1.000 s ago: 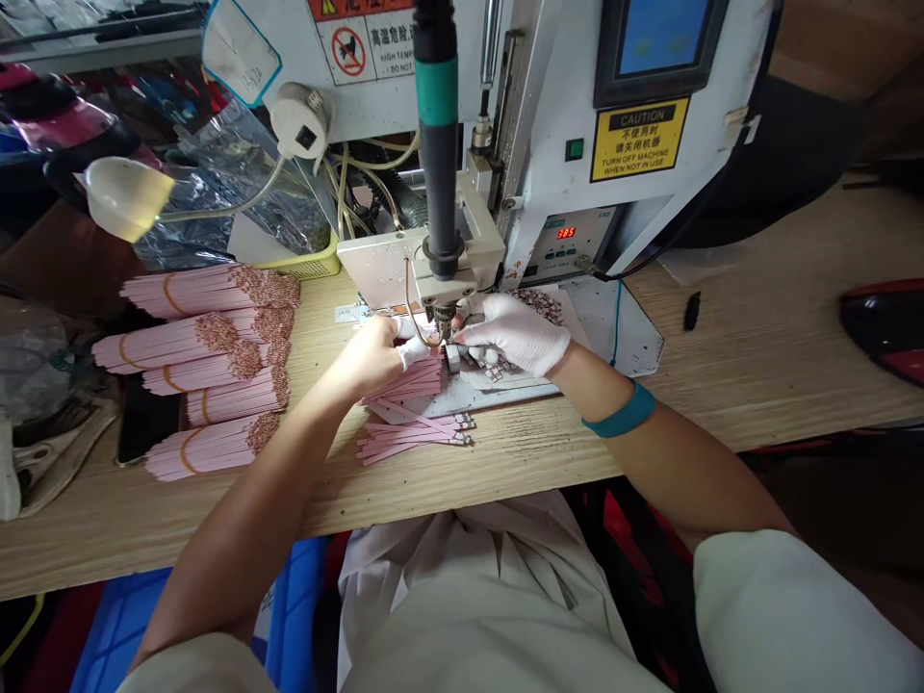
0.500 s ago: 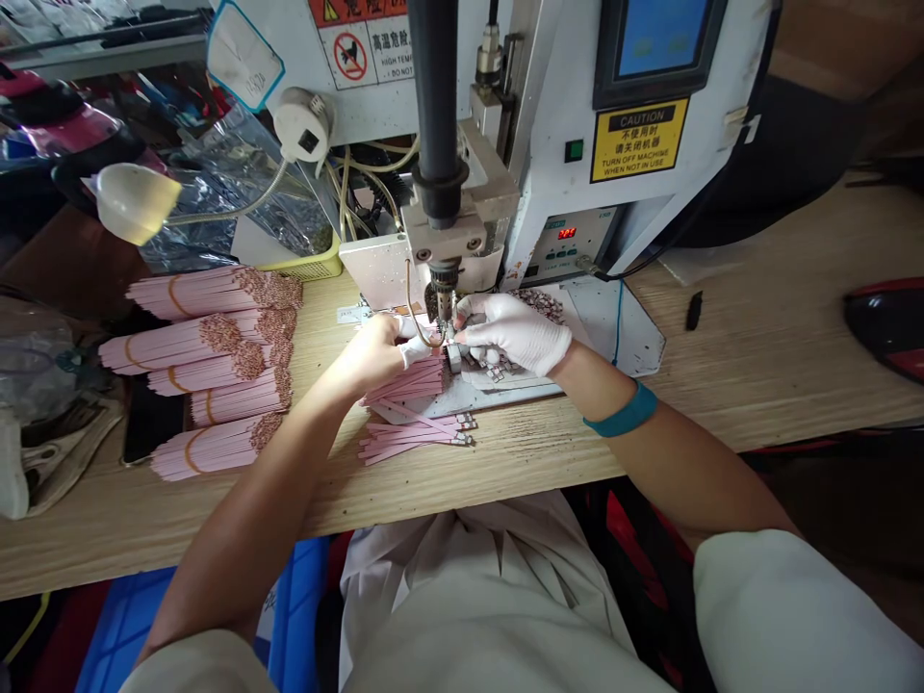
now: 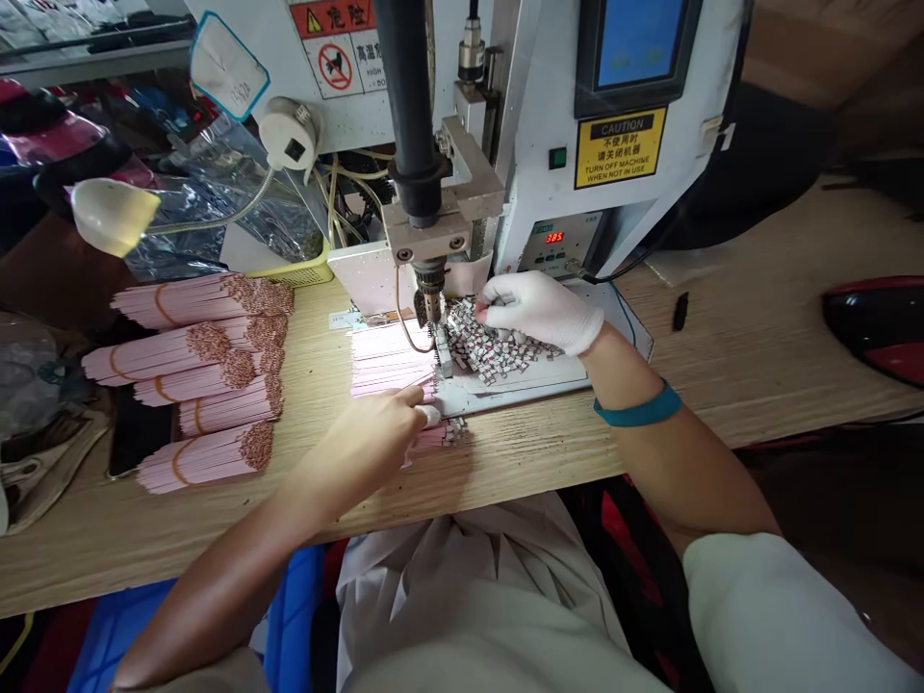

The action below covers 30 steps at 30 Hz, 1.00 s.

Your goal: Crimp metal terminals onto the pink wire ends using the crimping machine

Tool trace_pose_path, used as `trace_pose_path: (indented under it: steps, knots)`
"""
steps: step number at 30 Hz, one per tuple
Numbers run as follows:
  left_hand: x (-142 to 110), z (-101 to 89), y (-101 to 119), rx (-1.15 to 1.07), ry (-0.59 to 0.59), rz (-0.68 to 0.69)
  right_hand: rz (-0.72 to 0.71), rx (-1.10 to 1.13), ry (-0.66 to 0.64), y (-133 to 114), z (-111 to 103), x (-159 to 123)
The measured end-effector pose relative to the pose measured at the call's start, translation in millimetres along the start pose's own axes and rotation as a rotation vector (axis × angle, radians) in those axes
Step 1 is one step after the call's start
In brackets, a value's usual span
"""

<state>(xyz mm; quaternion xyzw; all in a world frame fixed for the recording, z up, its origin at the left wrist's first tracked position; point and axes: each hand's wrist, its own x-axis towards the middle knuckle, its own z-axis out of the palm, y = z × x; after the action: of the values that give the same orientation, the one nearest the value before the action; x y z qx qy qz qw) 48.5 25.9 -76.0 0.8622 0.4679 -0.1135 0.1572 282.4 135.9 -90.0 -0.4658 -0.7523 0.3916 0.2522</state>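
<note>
Pink wires point(image 3: 390, 361) lie before a machine point(image 3: 549, 77) labelled "CAUTION"

Right fingers point(image 3: 501, 316): white cloth glove point(image 3: 563, 313), close-fitting, ending at the wrist; one tip bare. Plain teal band point(image 3: 639, 408) further up that forearm. Left fingers point(image 3: 408, 396): ungloved, small white cover point(image 3: 430, 416) on one. Pale top point(image 3: 520, 626), creased and gathered at the lap. Right sleeve point(image 3: 772, 602) short, loose, pale, plain. Left sleeve point(image 3: 223, 674) mostly out of view.
</note>
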Motion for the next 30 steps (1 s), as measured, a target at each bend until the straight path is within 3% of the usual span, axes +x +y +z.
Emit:
trace_pose_path:
  steps: [3, 8, 13, 18, 22, 26, 30]
  knots:
    - [2, -3.5, -6, 0.026, -0.008, 0.006, -0.071, -0.215, -0.045, 3, 1, 0]
    - [16, -5.1, -19, 0.006, 0.246, -0.184, -0.074, -0.390, 0.014, 2, 16, 2]
    - [30, 3.6, -30, -0.102, 0.291, -0.187, -0.089, -0.452, -0.052, 0, 25, 2]
    - [33, 5.2, -36, -0.191, 0.355, -0.151, -0.060, -0.495, 0.017, -2, 21, 1]
    - [32, 2.5, -36, -0.168, 0.360, -0.040, -0.097, -0.480, 0.061, 3, 14, 3]
    - [29, 1.5, -42, -0.079, 0.360, 0.005, -0.117, -0.445, 0.016, 7, 11, 3]
    - [26, 1.7, -48, -0.043, 0.282, -0.035, -0.074, -0.505, -0.016, 4, 18, 3]
